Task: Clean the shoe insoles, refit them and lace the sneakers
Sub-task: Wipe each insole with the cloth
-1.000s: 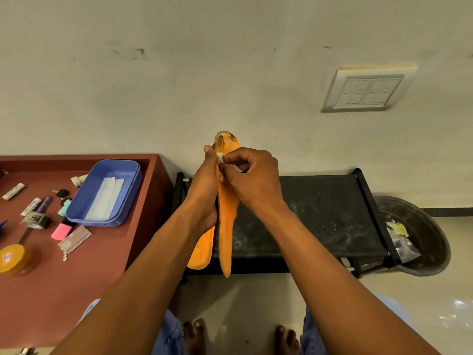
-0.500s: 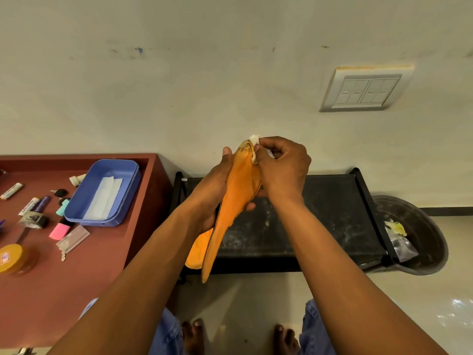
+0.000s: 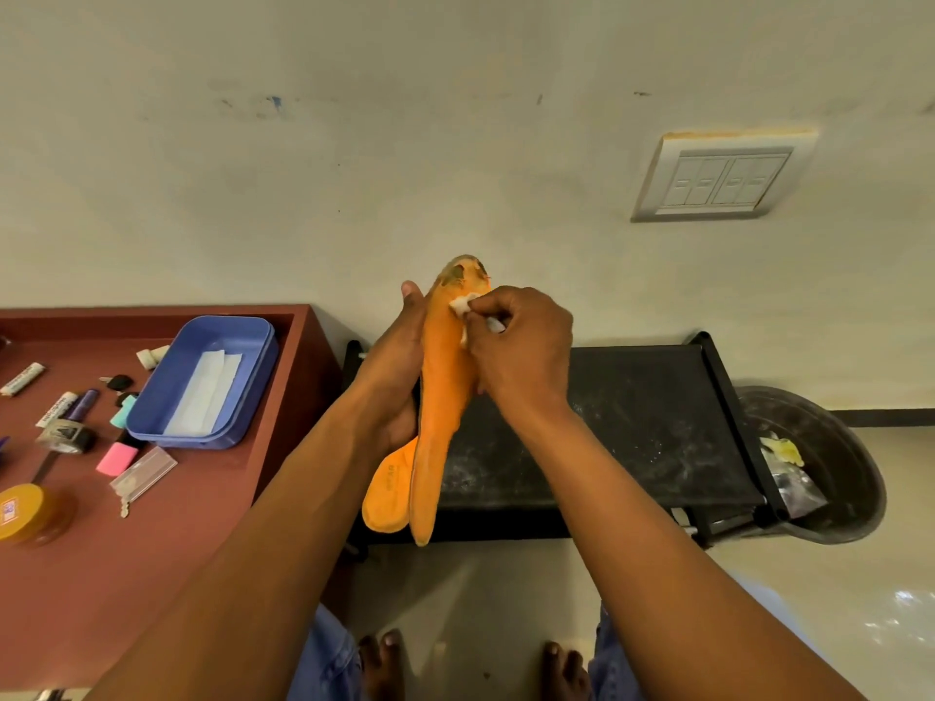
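Your left hand (image 3: pixel 399 366) is gripping two orange insoles (image 3: pixel 440 397) upright above the black rack (image 3: pixel 632 422), while your right hand (image 3: pixel 521 346) is pinching a white wipe (image 3: pixel 463 306) against the front insole's stained top.

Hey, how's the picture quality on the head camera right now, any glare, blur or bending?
Head view: wide-angle bending curves the black rack and red table; soft glare on the floor at lower right; items at the table's far left edge look slightly smeared; the orange insoles, left hand and right hand are evenly lit and fairly sharp.
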